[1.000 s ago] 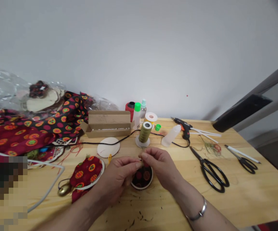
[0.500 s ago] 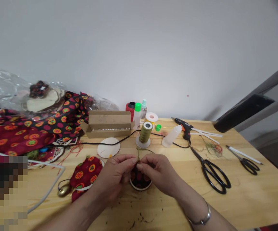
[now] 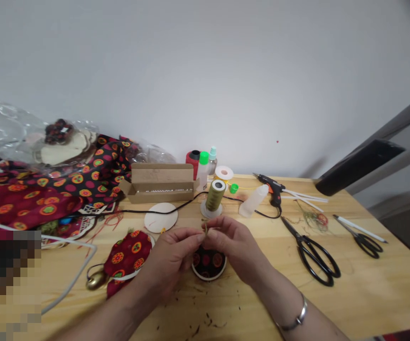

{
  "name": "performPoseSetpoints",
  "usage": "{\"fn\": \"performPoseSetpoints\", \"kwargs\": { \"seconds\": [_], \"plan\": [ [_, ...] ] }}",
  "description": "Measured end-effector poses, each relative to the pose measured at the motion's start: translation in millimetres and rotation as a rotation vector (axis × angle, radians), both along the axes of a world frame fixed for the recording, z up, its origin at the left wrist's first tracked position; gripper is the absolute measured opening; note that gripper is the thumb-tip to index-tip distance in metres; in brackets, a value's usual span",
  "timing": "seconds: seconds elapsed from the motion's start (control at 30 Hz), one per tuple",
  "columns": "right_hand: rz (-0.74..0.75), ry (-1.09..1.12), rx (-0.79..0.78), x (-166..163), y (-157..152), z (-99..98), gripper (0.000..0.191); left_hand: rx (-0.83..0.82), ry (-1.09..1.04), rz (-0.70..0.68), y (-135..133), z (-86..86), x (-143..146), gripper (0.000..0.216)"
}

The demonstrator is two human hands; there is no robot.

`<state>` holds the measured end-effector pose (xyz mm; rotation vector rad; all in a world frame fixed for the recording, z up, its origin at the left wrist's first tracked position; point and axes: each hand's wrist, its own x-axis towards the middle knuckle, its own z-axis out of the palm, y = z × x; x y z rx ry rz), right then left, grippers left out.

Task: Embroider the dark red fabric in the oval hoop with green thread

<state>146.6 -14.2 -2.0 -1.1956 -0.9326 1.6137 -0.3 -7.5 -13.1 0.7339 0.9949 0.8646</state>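
My left hand (image 3: 177, 247) and my right hand (image 3: 231, 244) meet at the middle of the table, each in a pinch. Between their fingertips is a short bit of olive-green thread (image 3: 206, 229); its ends are partly hidden by the fingers. Just below the hands lies a round piece covered in black patterned fabric with a white rim (image 3: 209, 264), its upper part covered by my fingers. Behind them an olive thread spool (image 3: 215, 195) stands upright. Left of my left hand rests a red patterned fabric piece (image 3: 129, 253) with a brass bell (image 3: 96, 280).
Large black scissors (image 3: 311, 253) and smaller scissors (image 3: 364, 241) lie at right. A glue gun (image 3: 271, 186), a white squeeze bottle (image 3: 254, 201) and an open cardboard box (image 3: 160, 192) stand behind. Patterned fabric (image 3: 98, 170) is heaped at left; a white disc (image 3: 161, 218) lies near the box.
My right hand's fingers have lifted and shifted over the thread, pinching it closer to my left fingertips. More of the black fabric piece shows beneath.
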Motion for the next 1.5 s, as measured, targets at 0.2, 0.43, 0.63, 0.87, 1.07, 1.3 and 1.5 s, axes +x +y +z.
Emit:
{"fn": "performPoseSetpoints", "kwargs": {
  "seconds": [0.2,0.43,0.63,0.87,1.07,1.3,1.5],
  "plan": [
    [0.129,-0.008,0.008,-2.9,-3.2,1.2,0.027,-0.012,-0.02,-0.002,0.0,5.2,2.6,0.01],
    [0.079,-0.165,0.039,2.7,-1.0,5.4,0.012,0.027,0.09,-0.044,-0.5,2.7,1.2,0.017],
    [-0.014,-0.176,-0.014,0.6,0.7,2.8,0.016,0.044,0.089,-0.047,-0.5,4.9,0.4,0.015],
    [-0.093,-0.159,0.025,0.0,0.1,3.3,0.013,0.037,0.151,-0.05,-1.1,2.7,-2.0,0.021],
    [-0.097,-0.261,0.054,-1.2,-0.9,6.9,0.01,0.045,0.099,-0.029,-2.3,3.7,1.0,0.022],
    [-0.076,-0.373,0.164,0.0,-0.2,0.5,0.008,0.021,0.009,-0.078,-1.4,1.8,1.9,0.017],
    [-0.1,-0.491,0.266,5.4,3.2,0.3,0.01,0.047,0.027,-0.066,1.2,-0.5,-0.5,0.018]
  ]
}}
